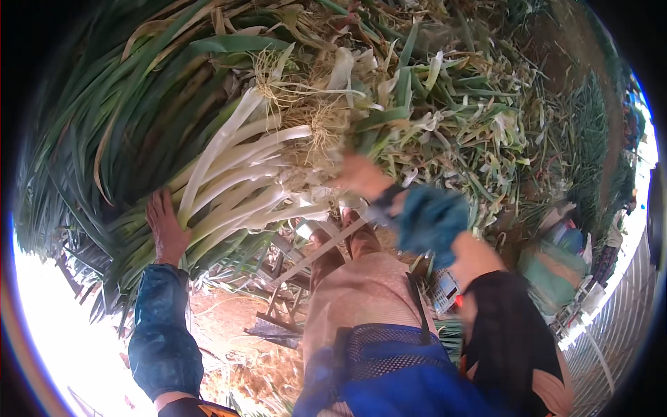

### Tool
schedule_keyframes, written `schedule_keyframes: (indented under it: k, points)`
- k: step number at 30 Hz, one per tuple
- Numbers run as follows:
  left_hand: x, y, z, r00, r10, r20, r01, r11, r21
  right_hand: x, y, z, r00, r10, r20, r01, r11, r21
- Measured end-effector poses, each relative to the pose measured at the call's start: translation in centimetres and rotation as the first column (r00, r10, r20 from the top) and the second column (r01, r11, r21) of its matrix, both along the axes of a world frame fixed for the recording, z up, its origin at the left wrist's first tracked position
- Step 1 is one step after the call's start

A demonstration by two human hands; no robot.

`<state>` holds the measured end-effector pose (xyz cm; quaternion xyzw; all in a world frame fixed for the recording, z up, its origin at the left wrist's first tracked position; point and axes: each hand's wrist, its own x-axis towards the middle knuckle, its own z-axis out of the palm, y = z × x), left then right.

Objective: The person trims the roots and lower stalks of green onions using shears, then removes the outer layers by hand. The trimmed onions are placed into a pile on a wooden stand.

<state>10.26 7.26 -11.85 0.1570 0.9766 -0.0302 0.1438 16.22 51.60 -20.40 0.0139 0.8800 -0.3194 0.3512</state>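
Note:
A pile of leeks [239, 161] lies before me, white stems pointing right and green leaves [99, 104] fanning out to the left. My left hand [168, 229] rests flat on the stems where white turns to green, its fingers extended. One stem [221, 143] lies across the top of the others, near that hand's thumb. Fine tangled roots [323, 127] fringe the stem ends. Beside these ends is my right hand [362, 176], blurred by motion. Its fingers are unclear, and I cannot tell whether it holds anything.
Stripped leaves and peelings [458, 120] form a heap beyond my right hand. A metal frame [297, 266] stands by my knees. On my right are a keypad device [445, 292] and a green bag [552, 271]. Corrugated sheeting [615, 318] curves along the right rim.

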Motion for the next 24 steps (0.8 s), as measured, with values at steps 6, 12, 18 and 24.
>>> schedule_keyframes:
  k: [6, 12, 18, 24]
  points:
    - [0.2, 0.0, -0.5, 1.0, 0.023, -0.001, -0.023, 1.0, -0.019, 1.7, 4.1, -4.7, 0.902, 0.41, -0.136, -0.3, 0.821, 0.486]
    - [0.3, 0.3, -0.5, 0.999, 0.039, -0.007, -0.039, 0.999, -0.021, -3.6, 19.9, -7.2, 0.848, 0.241, -0.471, 0.128, 0.771, 0.624]
    - [0.4, 0.0, -0.3, 0.999, 0.033, -0.012, -0.033, 0.999, -0.003, 3.4, -0.8, 4.9, 0.928, 0.157, -0.337, -0.278, 0.896, -0.346]
    - [0.4, -0.4, -0.9, 0.999, 0.009, -0.035, -0.009, 1.0, 0.01, 1.5, 16.8, 2.0, 0.881, 0.185, -0.435, -0.11, 0.975, 0.192]
